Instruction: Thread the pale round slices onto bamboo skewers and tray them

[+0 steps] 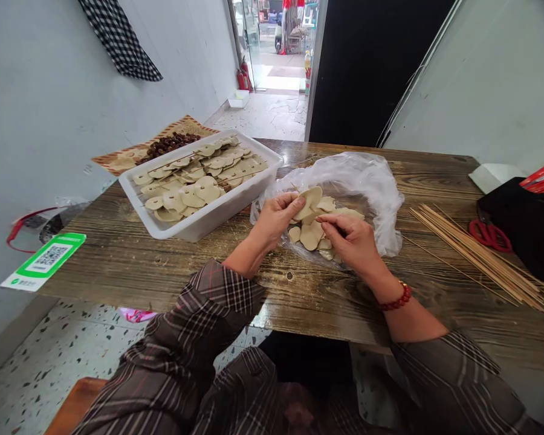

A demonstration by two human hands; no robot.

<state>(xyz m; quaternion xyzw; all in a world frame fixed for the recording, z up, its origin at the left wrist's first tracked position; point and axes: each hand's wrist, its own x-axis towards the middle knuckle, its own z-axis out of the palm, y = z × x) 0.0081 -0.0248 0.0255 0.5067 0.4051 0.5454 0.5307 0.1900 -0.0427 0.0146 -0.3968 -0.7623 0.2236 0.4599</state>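
Observation:
My left hand [278, 212] is closed on thin, pale beige slices [312, 199] of food, pinched between thumb and fingers. A thin stick tip shows just above that hand. Close beside it on the right, my right hand [351, 238] is closed in a pinch at the slices' edge; what lies between its fingertips is too small to make out. Under both hands, more loose slices [311, 237] lie in a clear plastic bag [383, 205] spread on the table. To the left stands a white plastic tub [208, 223] filled with similar slices threaded on sticks [194, 193].
Bamboo skewers [476, 257] lie at the right, near red-handled scissors [489, 234] and a black bag [521, 223]. Small dark brown pieces [170, 145] rest on patterned paper [118, 158] behind the tub. A green QR-code card [48, 261] sits at the table's left edge.

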